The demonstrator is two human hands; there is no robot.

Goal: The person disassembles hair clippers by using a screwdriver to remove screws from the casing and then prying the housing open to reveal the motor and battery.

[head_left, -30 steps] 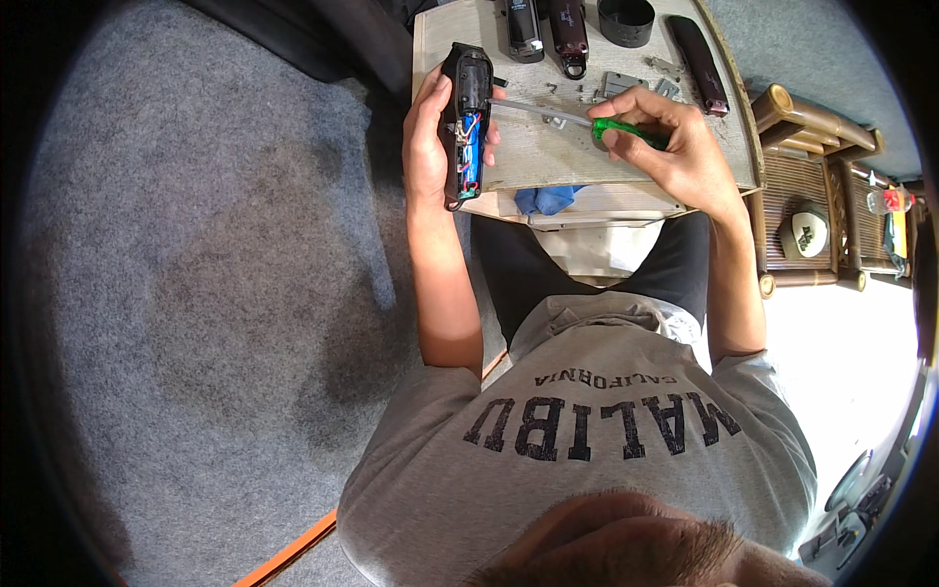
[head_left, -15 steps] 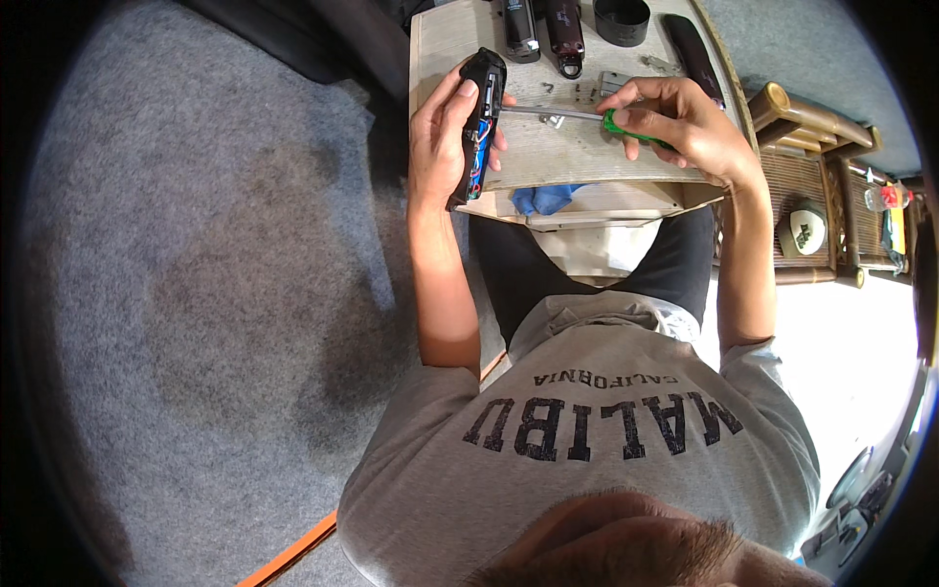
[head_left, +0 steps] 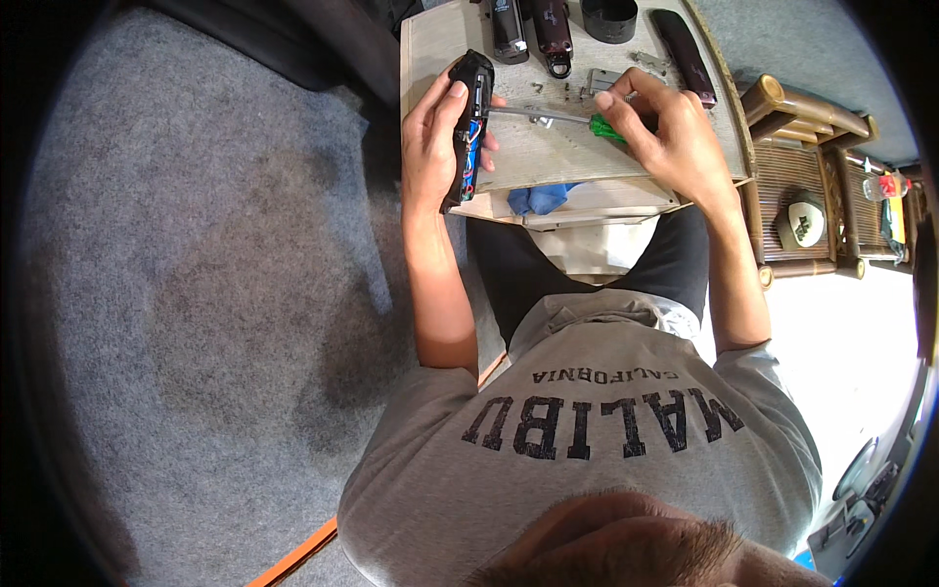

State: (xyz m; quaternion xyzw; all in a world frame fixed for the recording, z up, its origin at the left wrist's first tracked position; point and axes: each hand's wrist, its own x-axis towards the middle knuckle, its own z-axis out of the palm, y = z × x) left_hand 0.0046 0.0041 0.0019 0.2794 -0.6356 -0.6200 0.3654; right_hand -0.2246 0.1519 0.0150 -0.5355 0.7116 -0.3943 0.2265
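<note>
- Wooden tabletop [head_left: 548, 161] is extending beneath the fingers of both hands.
- Left hand [head_left: 427, 147] is grasping the opened black housing [head_left: 475, 73]; its thumb is lying along the left side, and its fingertips are showing past the right edge.
- Right hand [head_left: 675, 142] is holding the green-handled screwdriver [head_left: 606, 128] by its handle between thumb and fingers. Its shaft is pointing left, ending at the housing's edge near the left fingertips; tip contact cannot be told.
- Step in hand: the screwdriver is apparently being applied to the housing's side. Next move is calling for a firm left grasp and a right grip holding the shaft in line.
- Blue cell [head_left: 473, 147] is sitting inside the housing, between left thumb and fingertips.
- Loose screws [head_left: 566, 89] are lying between the two hands' fingers, beyond the shaft.
</note>
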